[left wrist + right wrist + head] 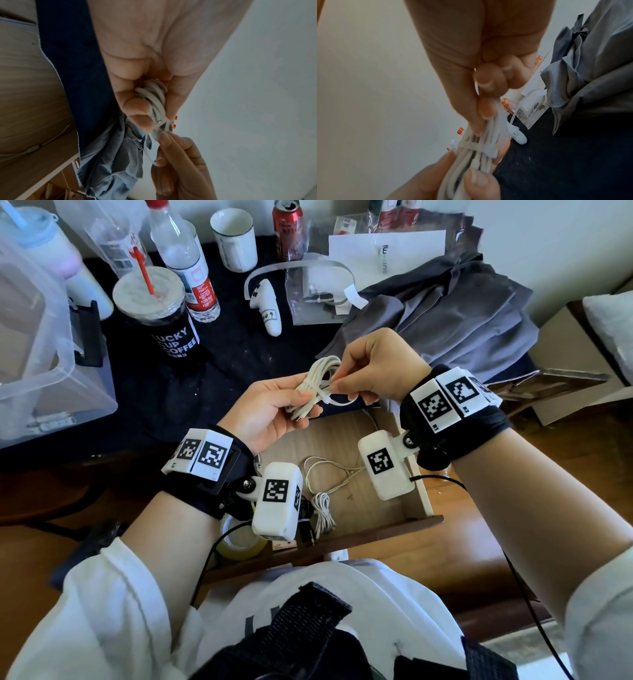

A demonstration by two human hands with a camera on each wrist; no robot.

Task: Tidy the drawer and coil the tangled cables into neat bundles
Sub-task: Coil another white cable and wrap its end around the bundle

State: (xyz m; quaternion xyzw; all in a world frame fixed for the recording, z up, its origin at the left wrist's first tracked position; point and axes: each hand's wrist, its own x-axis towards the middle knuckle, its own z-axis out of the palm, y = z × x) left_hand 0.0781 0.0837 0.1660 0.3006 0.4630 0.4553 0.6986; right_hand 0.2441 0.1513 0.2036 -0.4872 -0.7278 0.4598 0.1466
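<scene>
A: Fingers?
B: Left hand (270, 409) fingers (137, 108) curled round the coiled white cable (317, 386), thumb across the strands. Right hand (376, 364) fingers (485, 108) pinch the white cable tie (471, 146) wrapped across the bundle. Bundle is held in the air, over the back edge of the open drawer (424, 498).

A: In the drawer?
B: Loose thin white wire (329, 470) looped on the floor of it, a second bundled white cable (323, 515) near the front. Yellow tape roll (239, 542) at the front left, half behind the left wrist camera. Something black beside the bundle; can't make it out.

A: Around it?
B: Bench (239, 354) under a black cloth. White controller (269, 309), clear bag (315, 296) with white ties, crumpled grey garment (445, 313) on the right. Clear plastic bin (41, 354) left, cut off by the frame.

A: Readable text?
B: Dark cup (161, 316), red straw: "LUCKY CUP COFFEE". Handwritten mark on the controller, not legible. White paper bag (387, 251) has upside-down print, can't read it. Red-labelled bottle (191, 268) and red can (287, 227): labels too small.

A: Blocked?
B: Wrist cameras cover part of the drawer. In both wrist views the cable ends are hidden in the grip, edges blurred. Red can top is cropped.
</scene>
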